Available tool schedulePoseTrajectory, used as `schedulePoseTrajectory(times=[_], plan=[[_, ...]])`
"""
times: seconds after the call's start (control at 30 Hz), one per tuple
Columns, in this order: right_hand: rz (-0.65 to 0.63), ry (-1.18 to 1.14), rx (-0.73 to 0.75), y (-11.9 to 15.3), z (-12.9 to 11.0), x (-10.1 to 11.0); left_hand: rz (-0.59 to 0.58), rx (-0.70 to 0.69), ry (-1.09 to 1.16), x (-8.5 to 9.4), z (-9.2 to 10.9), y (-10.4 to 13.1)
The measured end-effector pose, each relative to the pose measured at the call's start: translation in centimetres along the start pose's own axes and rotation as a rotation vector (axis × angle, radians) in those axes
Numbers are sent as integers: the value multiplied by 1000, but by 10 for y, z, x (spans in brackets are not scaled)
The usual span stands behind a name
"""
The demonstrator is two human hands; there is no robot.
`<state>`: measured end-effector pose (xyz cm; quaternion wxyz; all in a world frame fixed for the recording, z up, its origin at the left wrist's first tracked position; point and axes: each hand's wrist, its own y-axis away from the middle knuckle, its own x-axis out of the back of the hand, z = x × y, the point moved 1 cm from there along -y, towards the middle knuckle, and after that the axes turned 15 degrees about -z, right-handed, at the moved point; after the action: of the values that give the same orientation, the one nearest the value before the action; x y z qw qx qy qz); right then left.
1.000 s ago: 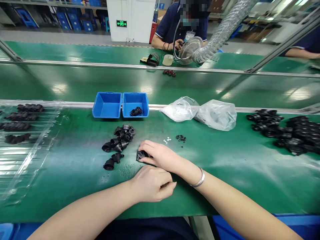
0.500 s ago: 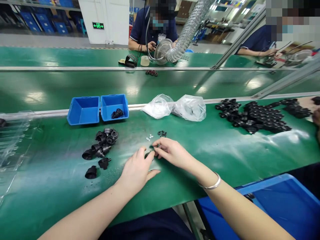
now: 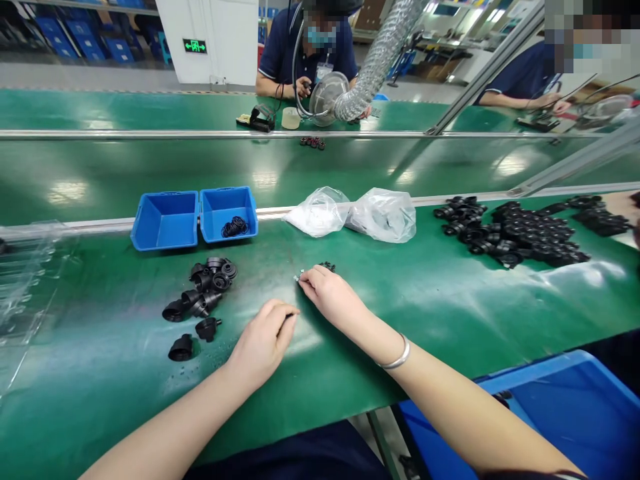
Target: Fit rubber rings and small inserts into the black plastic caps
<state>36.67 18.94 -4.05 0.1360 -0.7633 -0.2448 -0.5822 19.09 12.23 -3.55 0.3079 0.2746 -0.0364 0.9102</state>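
Observation:
My left hand (image 3: pixel 263 339) is closed above the green table (image 3: pixel 320 373), with a small dark part showing between thumb and fingers. Up and to its right, my right hand (image 3: pixel 327 292) has its fingertips pinched together at the small white pieces (image 3: pixel 299 276); whether it grips one is too small to tell. Small black pieces (image 3: pixel 328 266) lie just behind my right hand, partly hidden by it. To the left of my left hand are several black cup-shaped parts (image 3: pixel 181 347), some of them piled together.
Two blue bins (image 3: pixel 165 221) stand at the back left, one with black rings (image 3: pixel 235 227). Plastic bags (image 3: pixel 383 217) lie behind my hands, a black parts pile (image 3: pixel 535 233) to the right. A blue crate (image 3: pixel 565 413) sits lower right. People work across the table.
My hands have moved apart. The left has drawn back a little to the left with the dark part; the right has shifted up and slightly left to the white pieces.

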Motion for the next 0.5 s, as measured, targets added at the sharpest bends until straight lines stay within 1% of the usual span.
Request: schedulePoseTrajectory(times=[0.1,0.17,0.27,0.33,0.43,0.5], plan=[[17,103,54,3,-1,-4,-28,68,531,5,-2,-2],[27,155,72,4,0,-6,-42,99,739,5,-2,-4],[38,152,77,5,3,-7,-42,102,899,4,-2,-6],[65,68,90,7,4,-3,-40,100,997,2,-2,-7],[120,-201,122,15,0,9,-49,86,1057,1,-3,-7],[107,-388,153,23,-8,16,-69,52,1062,-1,-4,-7]])
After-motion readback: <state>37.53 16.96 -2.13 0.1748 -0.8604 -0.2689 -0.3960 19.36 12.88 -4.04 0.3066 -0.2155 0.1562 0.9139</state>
